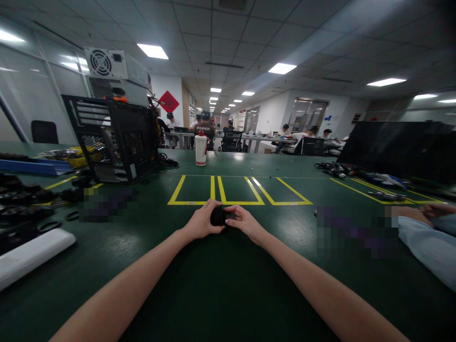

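Observation:
Over the green tabletop [228, 285], both of my hands meet around a small black round part [216, 216], whose exact kind I cannot make out. My left hand [201, 221] wraps it from the left, thumb below and fingers on top. From the right, my right hand [247, 223] pinches at its end with thumb and fingertips. Whether a separate small dark piece lies between those fingertips is hard to tell. Just beyond my hands are rectangles of yellow tape [242, 203] on the table.
An open black computer case [121, 137] stands at the left, power supplies [107, 64] on top. A white cup [201, 151] stands at the back. Black rings and parts [50, 226] and a long white object [35, 254] lie left. A co-worker's sleeve [423, 242] is at right.

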### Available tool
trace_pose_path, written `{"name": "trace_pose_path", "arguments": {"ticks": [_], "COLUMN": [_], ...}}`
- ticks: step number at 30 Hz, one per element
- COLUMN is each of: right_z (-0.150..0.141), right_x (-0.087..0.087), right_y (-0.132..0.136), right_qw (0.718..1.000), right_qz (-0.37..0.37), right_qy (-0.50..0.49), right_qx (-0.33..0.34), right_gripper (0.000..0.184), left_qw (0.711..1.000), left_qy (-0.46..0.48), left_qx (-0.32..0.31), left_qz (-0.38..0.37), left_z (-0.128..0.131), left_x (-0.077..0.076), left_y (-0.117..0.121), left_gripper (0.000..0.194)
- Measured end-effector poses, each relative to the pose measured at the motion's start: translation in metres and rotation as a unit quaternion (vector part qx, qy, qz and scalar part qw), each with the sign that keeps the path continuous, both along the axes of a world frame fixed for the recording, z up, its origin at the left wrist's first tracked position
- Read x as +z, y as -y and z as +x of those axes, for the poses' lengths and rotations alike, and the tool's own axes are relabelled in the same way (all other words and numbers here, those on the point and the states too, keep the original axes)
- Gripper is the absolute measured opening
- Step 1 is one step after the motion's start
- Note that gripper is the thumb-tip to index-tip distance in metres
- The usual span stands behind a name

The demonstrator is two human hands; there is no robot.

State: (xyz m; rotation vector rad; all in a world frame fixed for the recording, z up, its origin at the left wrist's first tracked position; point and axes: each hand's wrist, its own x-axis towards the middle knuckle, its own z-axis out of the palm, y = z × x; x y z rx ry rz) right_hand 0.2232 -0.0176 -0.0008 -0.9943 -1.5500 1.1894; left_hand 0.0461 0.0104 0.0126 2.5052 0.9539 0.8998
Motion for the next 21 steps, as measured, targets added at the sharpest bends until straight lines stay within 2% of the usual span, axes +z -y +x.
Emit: {"name": "trace_pose_path", "arguments": {"ticks": [4,8,10,13,15,21], "right_z": [-0.001,-0.003,-0.001,0.004,0.007,0.014], "right_x": [-0.007,-0.011,-0.008,-0.002,0.001,0.001], "right_y": [-0.005,-0.006,-0.003,0.005,0.010,0.013], "right_qw": [0.999,0.990,0.982,0.970,0.963,0.960], "right_qz": [0.008,0.039,0.046,0.046,0.042,0.035], "right_qy": [0.036,0.114,0.156,0.223,0.253,0.258], "right_qx": [-0.010,-0.080,-0.099,-0.086,-0.079,-0.101], "right_gripper": [0.037,0.028,0.036,0.057,0.063,0.050], "left_qw": [1.000,0.994,0.991,0.989,0.987,0.981], "left_qy": [0.014,0.022,0.021,0.026,0.029,0.030], "left_qx": [0.009,0.049,0.058,0.055,0.048,0.025], "left_qz": [-0.023,-0.091,-0.115,-0.134,-0.149,-0.188], "left_z": [-0.002,-0.004,-0.004,-0.006,-0.007,-0.010], "left_x": [-0.004,-0.014,-0.018,-0.019,-0.018,-0.010], "left_y": [-0.005,-0.019,-0.025,-0.027,-0.026,-0.020], "left_gripper": [0.054,0.050,0.051,0.053,0.053,0.062]}}
